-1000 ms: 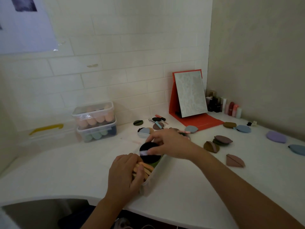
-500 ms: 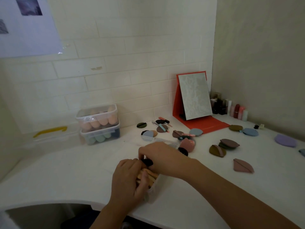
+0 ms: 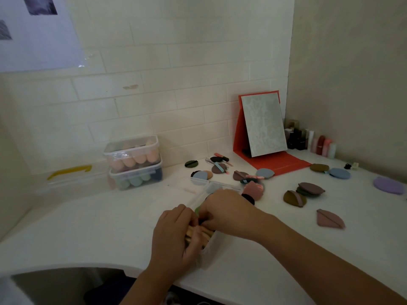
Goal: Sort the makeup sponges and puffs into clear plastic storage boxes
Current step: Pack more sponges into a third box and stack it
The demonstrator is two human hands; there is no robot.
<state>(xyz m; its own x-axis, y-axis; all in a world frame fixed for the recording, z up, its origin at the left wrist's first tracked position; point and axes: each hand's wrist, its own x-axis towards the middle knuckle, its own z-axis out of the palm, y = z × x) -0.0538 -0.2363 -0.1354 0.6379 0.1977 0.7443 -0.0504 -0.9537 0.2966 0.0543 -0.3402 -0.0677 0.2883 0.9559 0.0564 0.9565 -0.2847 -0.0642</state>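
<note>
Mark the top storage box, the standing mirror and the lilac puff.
top storage box [image 3: 130, 146]: head view, on its clear lid.
standing mirror [image 3: 263, 126]: head view, middle of the glass.
lilac puff [image 3: 389, 185]: head view, centre of its top face.

You've got two stacked lidded boxes [image 3: 134, 164], one bigger yellow-handled box [image 3: 68, 181], one open box [image 3: 210, 249], one mirror [image 3: 264, 124], and roughly fourteen loose puffs [image 3: 329, 219], though the overlapping ones are hard to tell apart.
</note>
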